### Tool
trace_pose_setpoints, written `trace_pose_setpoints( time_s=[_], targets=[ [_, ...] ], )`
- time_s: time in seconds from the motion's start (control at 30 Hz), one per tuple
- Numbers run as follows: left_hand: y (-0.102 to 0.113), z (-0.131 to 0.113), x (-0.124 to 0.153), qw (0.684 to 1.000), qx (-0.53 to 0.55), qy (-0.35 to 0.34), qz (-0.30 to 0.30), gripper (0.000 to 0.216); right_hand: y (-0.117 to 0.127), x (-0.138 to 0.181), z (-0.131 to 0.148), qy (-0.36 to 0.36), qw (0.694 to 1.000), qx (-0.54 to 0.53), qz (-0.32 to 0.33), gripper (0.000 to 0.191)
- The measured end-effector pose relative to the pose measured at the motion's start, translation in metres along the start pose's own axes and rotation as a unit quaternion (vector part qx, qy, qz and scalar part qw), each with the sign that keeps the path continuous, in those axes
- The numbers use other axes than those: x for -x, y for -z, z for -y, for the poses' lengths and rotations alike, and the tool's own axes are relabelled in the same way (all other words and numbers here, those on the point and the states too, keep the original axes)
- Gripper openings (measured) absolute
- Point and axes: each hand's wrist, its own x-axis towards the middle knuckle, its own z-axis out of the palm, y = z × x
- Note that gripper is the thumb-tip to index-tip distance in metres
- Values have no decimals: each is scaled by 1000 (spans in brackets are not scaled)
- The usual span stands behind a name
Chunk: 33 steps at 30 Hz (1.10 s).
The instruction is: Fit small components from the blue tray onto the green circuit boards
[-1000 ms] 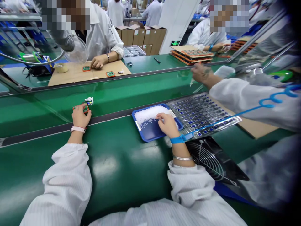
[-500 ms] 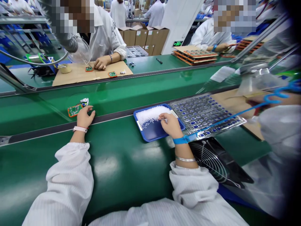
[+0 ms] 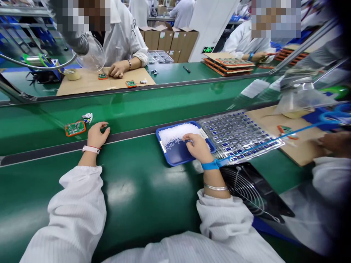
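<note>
My left hand point(image 3: 96, 134) rests at the dark near edge of the green conveyor belt, its thumb and bent fingers apart and nothing visible between them. On the belt to its left, apart from the fingers, lies a green circuit board point(image 3: 75, 128) in an orange frame, with a white connector point(image 3: 87, 117) beside it. My right hand point(image 3: 197, 146) hangs over the right side of a shallow blue tray point(image 3: 175, 157). Its thumb and forefinger come together at the small white pieces point(image 3: 178, 131) heaped there; whatever the fingertips hold is too small to make out.
Right of the tray lies a clear blister tray point(image 3: 233, 135) of small blue parts. A black fan point(image 3: 255, 193) sits beside my right forearm, and a blue wrist cord point(image 3: 263, 140) crosses rightward. A co-worker's hand point(image 3: 118, 69) is across the belt; another's hand point(image 3: 336, 143) is at right.
The circuit board and its connector have shifted left along the belt, away from my left hand. My right hand stays at the white pieces with little movement. The right-hand co-worker's hand has moved lower.
</note>
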Motion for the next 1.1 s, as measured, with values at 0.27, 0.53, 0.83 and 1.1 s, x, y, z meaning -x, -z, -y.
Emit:
trace_pose_setpoints(
  time_s=[0.27, 0.53, 0.83, 1.1],
  targets=[
    [-2, -2, 1, 1000, -4, 15, 27, 33, 10, 4, 0, -24, 1000, 5, -5, 32],
    [-4, -3, 1, 999, -12, 17, 29, 32, 4, 4, -2, -27, 999, 4, 32, 32],
    [-3, -1, 1, 999, -15, 12, 27, 32, 8, 4, 2, -26, 999, 0, 25, 32],
    [-3, 2, 1, 1000, -15, 10, 25, 30, 3, 4, 5, -11, 999, 10, 39, 30]
  ],
)
